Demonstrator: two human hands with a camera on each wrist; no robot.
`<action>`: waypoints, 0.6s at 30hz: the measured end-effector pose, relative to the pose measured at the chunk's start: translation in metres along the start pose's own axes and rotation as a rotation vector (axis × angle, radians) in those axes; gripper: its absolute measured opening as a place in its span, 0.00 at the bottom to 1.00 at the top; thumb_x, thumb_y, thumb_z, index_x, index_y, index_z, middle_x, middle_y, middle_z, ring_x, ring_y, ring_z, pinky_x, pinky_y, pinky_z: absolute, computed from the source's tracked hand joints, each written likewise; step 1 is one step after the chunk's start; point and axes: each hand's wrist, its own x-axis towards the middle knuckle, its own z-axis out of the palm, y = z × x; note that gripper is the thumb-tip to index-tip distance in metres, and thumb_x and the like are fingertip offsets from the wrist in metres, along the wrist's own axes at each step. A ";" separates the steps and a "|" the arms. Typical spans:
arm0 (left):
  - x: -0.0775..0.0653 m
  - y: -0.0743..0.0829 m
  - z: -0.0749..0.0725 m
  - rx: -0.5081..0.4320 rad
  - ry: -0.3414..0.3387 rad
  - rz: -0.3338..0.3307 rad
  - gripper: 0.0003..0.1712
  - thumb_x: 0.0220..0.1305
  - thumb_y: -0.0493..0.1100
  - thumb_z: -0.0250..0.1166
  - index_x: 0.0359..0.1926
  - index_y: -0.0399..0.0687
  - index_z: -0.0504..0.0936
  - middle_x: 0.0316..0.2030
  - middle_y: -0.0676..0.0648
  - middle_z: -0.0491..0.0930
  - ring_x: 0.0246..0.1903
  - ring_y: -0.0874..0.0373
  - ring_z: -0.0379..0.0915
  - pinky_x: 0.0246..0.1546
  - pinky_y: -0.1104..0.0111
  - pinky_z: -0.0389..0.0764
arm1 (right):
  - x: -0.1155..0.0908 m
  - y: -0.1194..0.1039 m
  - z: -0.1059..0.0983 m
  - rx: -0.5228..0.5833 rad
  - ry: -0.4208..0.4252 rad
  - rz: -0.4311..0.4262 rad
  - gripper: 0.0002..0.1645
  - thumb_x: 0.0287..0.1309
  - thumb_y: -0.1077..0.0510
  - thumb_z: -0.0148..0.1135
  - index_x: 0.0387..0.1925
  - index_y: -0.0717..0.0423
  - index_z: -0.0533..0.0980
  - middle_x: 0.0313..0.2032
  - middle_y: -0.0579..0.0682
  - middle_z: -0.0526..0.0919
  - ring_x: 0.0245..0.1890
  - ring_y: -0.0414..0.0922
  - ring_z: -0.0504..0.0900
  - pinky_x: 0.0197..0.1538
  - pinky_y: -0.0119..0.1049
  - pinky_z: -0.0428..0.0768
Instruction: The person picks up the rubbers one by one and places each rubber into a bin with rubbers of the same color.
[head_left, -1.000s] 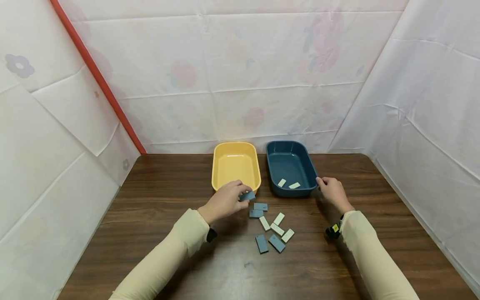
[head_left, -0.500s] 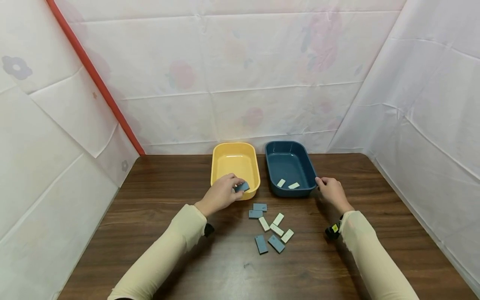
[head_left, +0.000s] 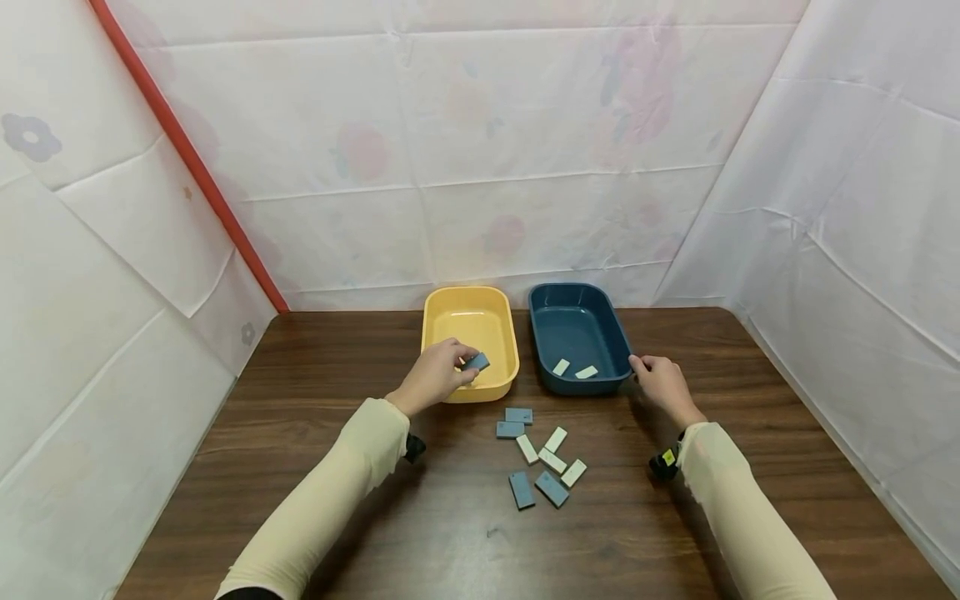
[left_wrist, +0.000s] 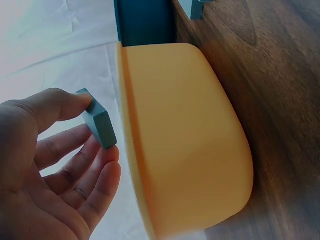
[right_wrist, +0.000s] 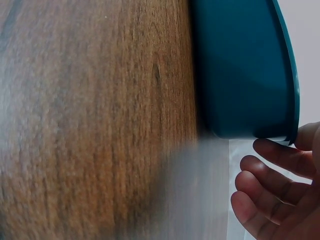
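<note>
My left hand (head_left: 435, 375) pinches a grey-blue rectangular block (head_left: 476, 362) between thumb and fingers, above the near end of the yellow bin (head_left: 506, 379). In the left wrist view the block (left_wrist: 101, 122) is tilted, apart from the bin's rim. My right hand (head_left: 666, 387) holds the near right corner of the dark blue bin (head_left: 585, 387). In the right wrist view, thumb and index finger pinch that bin's rim (right_wrist: 295, 100), while the other fingers stay loosely bent below it. Two white blocks (head_left: 586, 372) lie inside the blue bin.
Several white blocks (head_left: 552, 461) and several grey-blue blocks (head_left: 522, 490) lie loose on the brown wooden table (head_left: 450, 533), in front of the bins. The bins stand side by side near a white patterned cloth (head_left: 322, 225) at the back.
My left hand has carried the grey-blue block up and to the left, from the yellow bin's near right corner to over its near end. My right hand keeps its hold.
</note>
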 end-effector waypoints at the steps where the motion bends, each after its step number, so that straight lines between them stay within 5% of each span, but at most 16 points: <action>1: 0.001 -0.001 0.001 -0.004 -0.005 -0.011 0.18 0.63 0.44 0.66 0.53 0.45 0.84 0.42 0.46 0.81 0.40 0.55 0.79 0.39 0.65 0.81 | 0.000 0.000 0.000 -0.002 0.002 -0.002 0.31 0.75 0.45 0.40 0.46 0.67 0.78 0.31 0.58 0.81 0.30 0.49 0.74 0.36 0.40 0.71; 18: 0.025 -0.006 0.014 0.058 -0.149 -0.032 0.15 0.62 0.46 0.68 0.48 0.46 0.86 0.39 0.49 0.83 0.37 0.58 0.76 0.42 0.64 0.78 | 0.002 0.001 0.001 -0.019 0.002 0.000 0.30 0.75 0.45 0.40 0.40 0.66 0.79 0.28 0.55 0.79 0.28 0.48 0.73 0.33 0.38 0.69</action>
